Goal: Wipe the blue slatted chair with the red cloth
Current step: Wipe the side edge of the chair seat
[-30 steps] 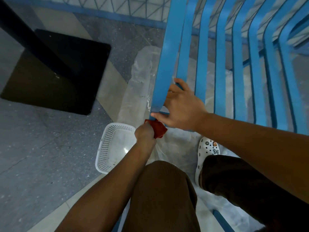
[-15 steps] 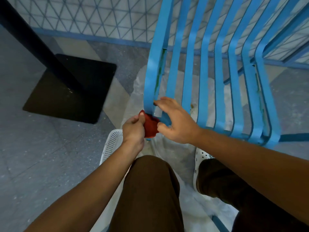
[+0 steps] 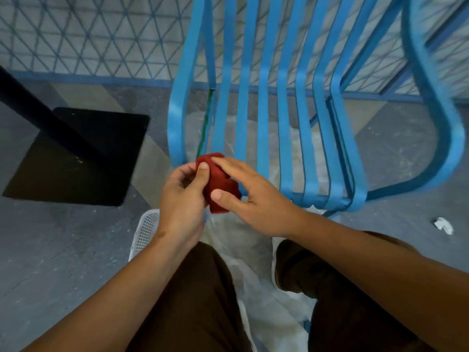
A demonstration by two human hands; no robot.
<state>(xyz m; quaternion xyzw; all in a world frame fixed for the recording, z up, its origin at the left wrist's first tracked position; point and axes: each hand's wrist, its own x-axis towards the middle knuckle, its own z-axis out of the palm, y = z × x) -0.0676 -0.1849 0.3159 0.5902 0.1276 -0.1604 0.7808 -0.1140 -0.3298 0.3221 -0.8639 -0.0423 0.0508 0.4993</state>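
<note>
Just in front of the blue slatted chair (image 3: 264, 97), the left hand (image 3: 181, 199) and the right hand (image 3: 256, 201) together hold the bunched red cloth (image 3: 218, 186), with a white basket (image 3: 144, 232) below them.

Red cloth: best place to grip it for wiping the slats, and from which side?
Grip the bunched lower half of the red cloth, coming from the person's side. It is crumpled into a wad between the left hand and right hand, so the folded top edge nearest the blue chair stays free to press on a slat.

No legible text, label, brand, number or sign is presented on any surface visible in the head view.
</note>
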